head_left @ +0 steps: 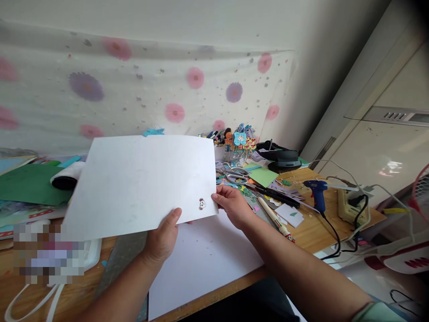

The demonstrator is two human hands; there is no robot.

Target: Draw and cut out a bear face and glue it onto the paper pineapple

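Note:
A large white sheet of paper [144, 183] is held up in front of me, tilted over the table. Near its lower right corner is a small drawn animal face [202, 204]. My left hand [164, 239] pinches the lower edge, thumb on top and fingers mostly hidden underneath. At the right edge, my right hand [231, 203] grips the sheet between thumb and fingers. Below both hands another white sheet [208, 264] lies flat on the table, with a few tiny dark specks on it. Part of a grey mat [124, 255] shows to its left.
A blue glue gun [317, 194] stands on the right beside a power strip [350, 205]. Scissors [236, 174], a multicolour pen [275, 219] and paper scraps lie behind my right hand. Green paper [33, 183] is at left. Cables hang over the table's right edge.

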